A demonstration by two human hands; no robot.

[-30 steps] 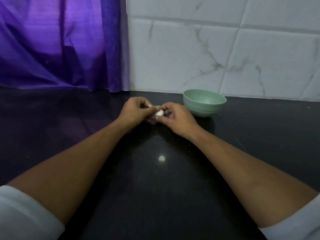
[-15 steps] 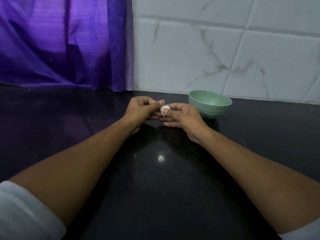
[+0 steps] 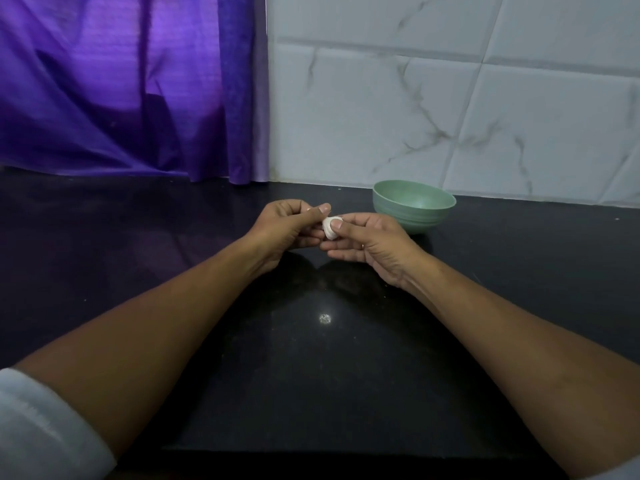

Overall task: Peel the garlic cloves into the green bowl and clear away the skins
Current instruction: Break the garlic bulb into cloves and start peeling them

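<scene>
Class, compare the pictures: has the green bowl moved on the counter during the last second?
No. The green bowl keeps its place before the tiled wall, equally far right of the purple curtain.

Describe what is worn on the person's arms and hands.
White sleeves, left sleeve and right sleeve, end near the elbows; forearms bare. No gloves on the left hand or right hand. A glint on one right finger may be a ring.

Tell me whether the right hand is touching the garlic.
Touching. The head view shows the right hand pinching the garlic, with its thumb pressed flat on the clove and no gap between them.
</scene>
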